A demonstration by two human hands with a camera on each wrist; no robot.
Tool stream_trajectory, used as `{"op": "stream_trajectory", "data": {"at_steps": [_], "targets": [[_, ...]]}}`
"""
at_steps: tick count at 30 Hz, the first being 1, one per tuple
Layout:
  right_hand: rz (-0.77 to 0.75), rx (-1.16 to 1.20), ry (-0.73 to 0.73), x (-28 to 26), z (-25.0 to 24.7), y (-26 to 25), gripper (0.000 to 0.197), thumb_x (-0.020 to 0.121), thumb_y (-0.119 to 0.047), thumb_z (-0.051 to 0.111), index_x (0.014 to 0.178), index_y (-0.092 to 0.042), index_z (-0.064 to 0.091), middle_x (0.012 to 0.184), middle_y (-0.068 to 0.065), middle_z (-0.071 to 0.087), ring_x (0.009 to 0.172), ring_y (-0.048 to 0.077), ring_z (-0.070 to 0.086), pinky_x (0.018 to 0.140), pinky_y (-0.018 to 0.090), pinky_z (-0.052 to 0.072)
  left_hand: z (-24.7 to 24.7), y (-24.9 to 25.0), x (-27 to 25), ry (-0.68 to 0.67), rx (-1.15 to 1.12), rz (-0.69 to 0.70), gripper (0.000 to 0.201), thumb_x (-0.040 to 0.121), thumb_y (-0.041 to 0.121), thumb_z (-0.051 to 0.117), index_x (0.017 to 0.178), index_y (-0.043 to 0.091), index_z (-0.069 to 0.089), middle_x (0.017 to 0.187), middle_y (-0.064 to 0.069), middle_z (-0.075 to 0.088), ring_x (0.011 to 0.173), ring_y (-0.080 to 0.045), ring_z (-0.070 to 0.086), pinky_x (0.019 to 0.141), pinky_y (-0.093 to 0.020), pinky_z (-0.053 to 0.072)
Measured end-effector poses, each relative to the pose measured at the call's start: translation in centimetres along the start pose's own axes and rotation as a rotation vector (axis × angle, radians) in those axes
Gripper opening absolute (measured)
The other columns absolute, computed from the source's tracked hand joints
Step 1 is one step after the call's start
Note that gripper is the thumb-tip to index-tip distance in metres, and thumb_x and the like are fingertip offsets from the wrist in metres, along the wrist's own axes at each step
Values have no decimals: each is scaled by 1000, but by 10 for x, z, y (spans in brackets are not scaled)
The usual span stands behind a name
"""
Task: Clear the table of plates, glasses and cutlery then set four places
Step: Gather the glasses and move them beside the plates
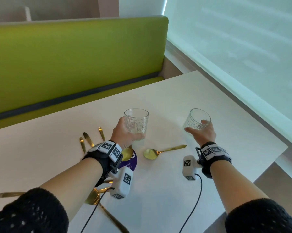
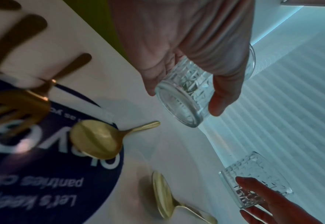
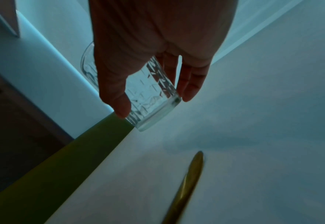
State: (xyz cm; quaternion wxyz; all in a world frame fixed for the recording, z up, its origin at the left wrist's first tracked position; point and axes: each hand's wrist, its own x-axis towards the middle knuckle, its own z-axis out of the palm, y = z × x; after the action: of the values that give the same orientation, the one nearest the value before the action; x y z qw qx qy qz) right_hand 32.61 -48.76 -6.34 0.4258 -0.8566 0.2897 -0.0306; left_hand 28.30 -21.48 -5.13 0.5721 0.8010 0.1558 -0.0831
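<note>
My left hand (image 1: 125,133) grips a clear patterned glass (image 1: 136,121) upright, lifted off the white table (image 1: 167,101); the left wrist view shows its thick base (image 2: 182,106) in the air. My right hand (image 1: 202,133) grips a second patterned glass (image 1: 196,119), tilted to the left and also off the table, with thumb and fingers (image 3: 192,84) around its sides (image 3: 153,97). A gold spoon (image 1: 158,153) lies on the table between my wrists. Another gold spoon (image 2: 98,139) rests on a purple round sticker (image 2: 42,174).
Several gold cutlery handles (image 1: 88,140) lie left of my left wrist, and more gold cutlery (image 1: 94,197) lies under my left forearm. A green bench (image 1: 74,61) runs behind the table. A window blind (image 1: 242,39) is on the right. The table's right edge (image 1: 279,148) is near my right hand.
</note>
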Motion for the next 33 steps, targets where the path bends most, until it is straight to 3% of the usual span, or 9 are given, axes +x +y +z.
{"op": "stream_trajectory", "data": {"at_steps": [5, 8, 12, 15, 18, 21, 27, 33], "targets": [[-99, 11, -55, -74, 2, -14, 69, 63, -28, 84, 123, -17, 50, 123, 6, 58, 115, 22, 54, 96, 27, 40, -34, -6, -47, 20, 0, 58, 74, 62, 21, 84, 124, 15, 42, 113, 3, 55, 106, -17, 54, 89, -31, 46], [-155, 15, -113, -134, 10, -20, 69, 62, -27, 85, 121, -17, 51, 120, 5, 60, 112, 21, 56, 96, 28, 42, -63, -23, -85, 17, -26, 73, 76, 58, 21, 86, 121, 17, 42, 116, 1, 58, 110, -20, 56, 94, -37, 50], [-229, -3, -228, -227, 25, -25, 70, 61, -27, 85, 121, -17, 51, 117, 4, 60, 100, 15, 53, 87, 24, 42, -110, -54, -146, 43, -27, 91, 75, 60, 19, 85, 121, 17, 43, 120, -1, 59, 111, -21, 56, 92, -32, 48], [-238, 17, -298, -302, 39, -26, 69, 61, -25, 86, 120, -17, 52, 118, 5, 60, 106, 19, 56, 90, 28, 46, -149, -84, -194, 54, -2, 104, 77, 60, 22, 85, 123, 17, 42, 121, -1, 56, 110, -21, 55, 89, -29, 47], [-260, 19, -367, -373, 56, -23, 66, 63, -21, 84, 122, -16, 53, 110, 0, 60, 102, 16, 55, 87, 23, 44, -188, -120, -240, 68, -36, 85, 87, 57, 22, 85, 131, 18, 38, 129, -3, 53, 117, -23, 54, 95, -31, 47], [-277, -19, -434, -435, 78, -20, 67, 64, -22, 84, 123, -15, 51, 107, 0, 59, 98, 17, 56, 86, 24, 44, -224, -153, -282, 143, -30, 67, 85, 63, 16, 83, 134, 17, 37, 134, -4, 50, 122, -24, 50, 90, -26, 42], [-290, -127, -558, -529, 130, -16, 72, 63, -26, 84, 125, -13, 50, 121, 7, 60, 114, 24, 55, 96, 32, 46, -283, -228, -342, 352, 47, -15, 86, 55, 13, 86, 130, 10, 44, 133, -12, 47, 125, -26, 45, 101, -32, 40], [-350, -242, -690, -588, 176, -21, 80, 62, -32, 84, 129, -13, 45, 127, 7, 55, 119, 23, 50, 94, 27, 42, -334, -284, -374, 462, 8, -140, 88, 57, 13, 87, 133, 10, 43, 135, -12, 49, 125, -27, 47, 103, -33, 37]]}}
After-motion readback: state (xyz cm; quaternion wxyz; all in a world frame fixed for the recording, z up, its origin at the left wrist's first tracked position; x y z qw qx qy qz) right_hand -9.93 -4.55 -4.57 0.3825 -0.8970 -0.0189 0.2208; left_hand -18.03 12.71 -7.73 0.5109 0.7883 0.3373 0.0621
